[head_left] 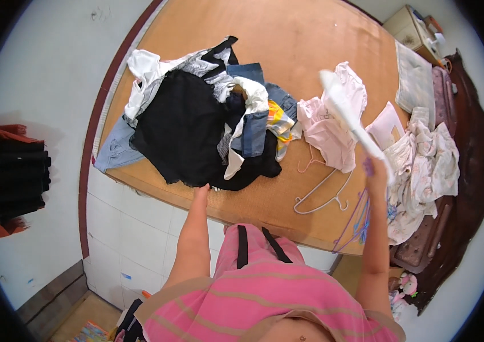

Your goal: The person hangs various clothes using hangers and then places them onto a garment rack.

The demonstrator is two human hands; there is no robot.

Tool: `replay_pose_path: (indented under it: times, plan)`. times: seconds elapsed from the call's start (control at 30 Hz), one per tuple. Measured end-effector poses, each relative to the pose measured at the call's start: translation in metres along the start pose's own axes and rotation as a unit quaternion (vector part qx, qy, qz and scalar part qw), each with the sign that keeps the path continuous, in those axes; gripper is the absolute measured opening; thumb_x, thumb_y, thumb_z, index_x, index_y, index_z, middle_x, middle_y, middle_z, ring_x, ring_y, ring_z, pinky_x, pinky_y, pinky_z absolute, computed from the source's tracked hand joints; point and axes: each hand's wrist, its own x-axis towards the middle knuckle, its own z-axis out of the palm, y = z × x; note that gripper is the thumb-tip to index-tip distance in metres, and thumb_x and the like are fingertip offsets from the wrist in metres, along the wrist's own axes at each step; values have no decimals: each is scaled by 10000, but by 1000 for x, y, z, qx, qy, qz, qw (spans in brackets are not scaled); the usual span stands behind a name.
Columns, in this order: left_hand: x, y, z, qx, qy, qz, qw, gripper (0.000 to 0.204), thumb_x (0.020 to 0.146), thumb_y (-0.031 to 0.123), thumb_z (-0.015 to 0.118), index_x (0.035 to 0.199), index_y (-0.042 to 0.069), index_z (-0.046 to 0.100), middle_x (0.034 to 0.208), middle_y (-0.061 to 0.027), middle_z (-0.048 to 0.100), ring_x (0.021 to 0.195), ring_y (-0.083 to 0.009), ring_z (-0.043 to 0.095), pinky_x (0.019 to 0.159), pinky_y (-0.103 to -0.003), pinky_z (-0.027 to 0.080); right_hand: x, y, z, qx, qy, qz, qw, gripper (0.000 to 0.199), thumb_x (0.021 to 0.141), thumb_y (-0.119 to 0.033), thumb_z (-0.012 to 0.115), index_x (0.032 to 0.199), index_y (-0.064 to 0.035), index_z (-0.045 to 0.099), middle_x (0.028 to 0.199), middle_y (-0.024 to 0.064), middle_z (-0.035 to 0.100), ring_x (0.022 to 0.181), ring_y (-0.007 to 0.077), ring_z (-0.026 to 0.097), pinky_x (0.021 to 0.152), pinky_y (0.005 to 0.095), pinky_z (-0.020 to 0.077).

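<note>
My right hand [376, 174] is raised over the right side of the bed, closed round a long white cloth [346, 111] smeared by motion. A small purple bit shows at its fingers. My left hand [202, 190] touches the near edge of a black garment [180, 128] by the bed's front edge; its fingers are mostly hidden. The black garment lies in a heap with a white shirt [144, 71], blue jeans cloth [255, 134] and a yellow checked piece [278, 121]. Between my hands lie a pink garment [333, 128] and a white hanger [323, 206].
Purple and blue hangers [358, 227] lie at the bed's near right edge. Pale floral clothes [424, 162] are piled by the dark carved headboard [473, 165]. The bed's tan surface [304, 34] extends behind the heap. Dark cloth [17, 176] hangs at the left wall.
</note>
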Motion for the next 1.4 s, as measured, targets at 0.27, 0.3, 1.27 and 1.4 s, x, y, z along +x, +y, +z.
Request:
replay_pose_path:
  times: [0.27, 0.3, 1.27, 1.4]
  plan:
    - [17, 33, 23, -360, -55, -267, 892, 516, 759, 518, 648, 1056, 111, 534, 906, -39, 569, 805, -190, 551, 864, -549, 356, -109, -104, 100, 69, -454, 65, 886, 278, 792, -126, 603, 1062, -60, 601, 966, 177, 612, 889, 348, 585, 769, 404, 475]
    - [26, 28, 26, -394, -32, -291, 871, 530, 783, 494, 636, 1145, 122, 529, 1045, -53, 584, 875, -190, 578, 834, -525, 390, -117, -115, 101, 75, -468, 48, 879, 285, 799, -148, 602, 1071, -60, 600, 952, 185, 611, 883, 349, 587, 760, 401, 476]
    - [-421, 150, 19, -103, -683, 57, 721, 408, 868, 240, 508, 1137, -67, 511, 1027, -198, 618, 879, -278, 618, 832, -353, 475, -73, -123, -31, 755, 57, 220, 615, 326, 910, -136, 487, 1220, -40, 511, 1034, 71, 616, 951, 172, 580, 872, 289, 452]
    - [-389, 126, 32, 185, -450, 186, 854, 437, 852, 274, 564, 1182, -3, 486, 1037, -108, 585, 940, -214, 579, 825, -298, 456, -84, -139, -84, 596, 74, 66, 797, 231, 915, -88, 490, 1096, -14, 611, 994, -10, 619, 881, 50, 523, 815, 192, 404]
